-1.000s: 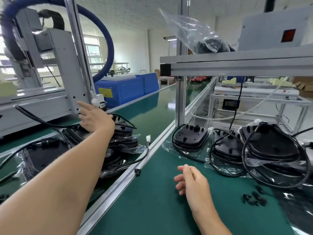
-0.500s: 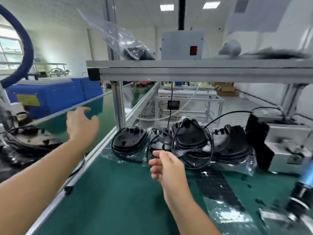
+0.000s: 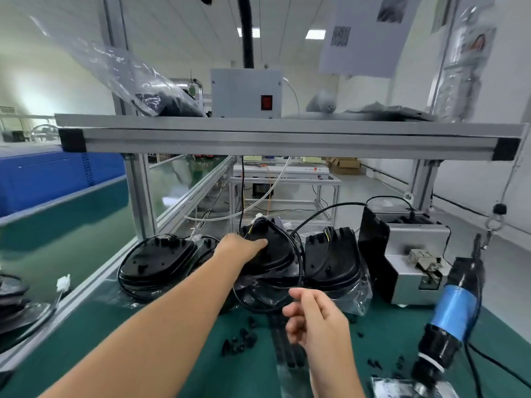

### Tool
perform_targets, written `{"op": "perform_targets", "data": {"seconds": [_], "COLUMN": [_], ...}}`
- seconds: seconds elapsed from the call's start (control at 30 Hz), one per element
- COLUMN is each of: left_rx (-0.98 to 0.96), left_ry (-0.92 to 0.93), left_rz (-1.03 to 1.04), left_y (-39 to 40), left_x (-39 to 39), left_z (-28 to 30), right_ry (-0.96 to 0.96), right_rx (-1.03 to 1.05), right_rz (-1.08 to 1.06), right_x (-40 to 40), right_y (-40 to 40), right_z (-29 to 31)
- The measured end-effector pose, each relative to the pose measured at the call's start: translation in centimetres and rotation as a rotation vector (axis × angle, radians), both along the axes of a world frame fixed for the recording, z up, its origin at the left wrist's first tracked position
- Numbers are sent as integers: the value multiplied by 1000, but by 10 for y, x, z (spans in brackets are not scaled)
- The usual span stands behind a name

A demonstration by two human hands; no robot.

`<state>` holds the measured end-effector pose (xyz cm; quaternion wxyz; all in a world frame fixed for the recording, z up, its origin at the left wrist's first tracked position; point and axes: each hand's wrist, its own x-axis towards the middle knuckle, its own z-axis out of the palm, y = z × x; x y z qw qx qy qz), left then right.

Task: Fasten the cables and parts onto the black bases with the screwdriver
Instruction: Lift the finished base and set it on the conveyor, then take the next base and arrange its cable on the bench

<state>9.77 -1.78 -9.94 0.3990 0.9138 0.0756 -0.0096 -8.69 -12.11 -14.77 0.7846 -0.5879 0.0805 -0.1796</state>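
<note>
Resting on the middle black base [image 3: 273,251], the left hand [image 3: 238,248] touches it.

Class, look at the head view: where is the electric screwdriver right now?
The screwdriver hangs untouched at the far right of the head view, over the green bench, just right of the grey metal box.

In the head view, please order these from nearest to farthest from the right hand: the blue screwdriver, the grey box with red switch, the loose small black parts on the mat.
From the right hand:
1. Small black parts, on the mat just left of it.
2. Blue screwdriver, hanging at right.
3. Grey box with red switch, up on the shelf, behind.
</note>
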Motion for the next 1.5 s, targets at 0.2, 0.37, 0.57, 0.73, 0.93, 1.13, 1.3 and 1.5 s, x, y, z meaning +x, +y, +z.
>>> {"op": "perform_targets", "data": {"seconds": [0.2,0.37,0.57,0.73,0.93,1.13,1.3,1.5], "left_rx": [42,-326,-639,-703,-875,-971,-926,-802], "left_ry": [145,248,200,23,129,221,370,540], "left_rz": [-19,-42,-2,76,-33,-159,-191,-315], "left_y": [-6,-8,-16,-15,18,64,92,98], "left_x": [20,36,32,7,-52,-129,-187,-246], "left_z": [11,2,6,28,56,55,23,-32], "right_ry": [31,64,73,95,150,-12,-25,132], "right_rx": [5,45,68,49,16,-209,-452,-499], "right_rz": [2,-29,-42,-96,10,73,122,361], "right_x": [4,6,8,8,0,-32,-84,-158], "right_y": [-2,-10,-10,-15,-9,-10,-14,-1], "right_z": [-4,-6,-8,-11,5,45,69,68]}}
